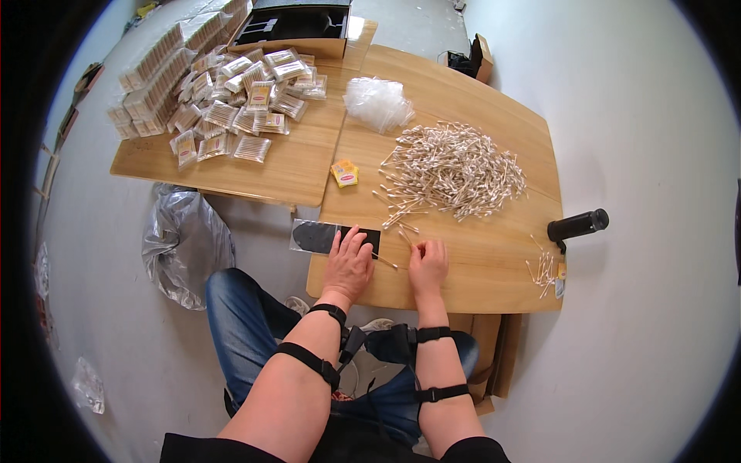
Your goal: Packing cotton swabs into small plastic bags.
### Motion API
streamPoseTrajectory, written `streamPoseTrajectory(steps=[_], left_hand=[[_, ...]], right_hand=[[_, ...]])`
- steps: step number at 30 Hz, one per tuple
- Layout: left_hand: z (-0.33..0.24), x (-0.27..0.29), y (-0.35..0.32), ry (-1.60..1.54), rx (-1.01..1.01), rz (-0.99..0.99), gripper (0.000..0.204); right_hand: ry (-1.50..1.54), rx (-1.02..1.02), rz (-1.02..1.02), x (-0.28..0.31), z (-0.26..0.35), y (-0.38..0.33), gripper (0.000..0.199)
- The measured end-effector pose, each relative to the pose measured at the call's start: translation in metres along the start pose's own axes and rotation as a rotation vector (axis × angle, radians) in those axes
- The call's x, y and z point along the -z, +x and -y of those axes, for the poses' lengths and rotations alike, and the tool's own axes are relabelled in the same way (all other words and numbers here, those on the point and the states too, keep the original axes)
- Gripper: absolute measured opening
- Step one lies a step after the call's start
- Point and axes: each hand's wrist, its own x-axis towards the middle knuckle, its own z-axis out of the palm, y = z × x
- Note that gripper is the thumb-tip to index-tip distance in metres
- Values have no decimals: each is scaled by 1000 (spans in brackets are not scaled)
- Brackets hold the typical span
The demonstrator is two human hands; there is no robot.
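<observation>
Wooden table (494, 258), cotton swabs (459, 171) heaped, hands (428, 267) (bare) nearby

I count two hands, my left hand (350, 264) and right hand (428, 266), mid-frame; one black cylinder (575, 225), right; swabs (459, 170), upper centre, and packets (221, 114), upper left, beyond counting.

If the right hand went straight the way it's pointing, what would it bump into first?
Probably the near edge of the big cotton swab pile, ahead of the right hand. Its height above the table is unclear, so it might pass over.
</observation>
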Motion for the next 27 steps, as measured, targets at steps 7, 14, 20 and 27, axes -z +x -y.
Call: streamPoseTrajectory(steps=[7,14,20,27], left_hand=[[-2,5,1,-56,-30,19,16],[2,-4,-1,-82,-24,-37,27],[2,-3,-1,-76,-48,-30,43],[1,-2,-2,-122,-72,73,44]], right_hand=[[50,147,58,11,15,-16,8],[227,-62,178,17,18,-5,9],[181,65,180,19,19,-12,7],[132,114,-4,15,27,-31,16]])
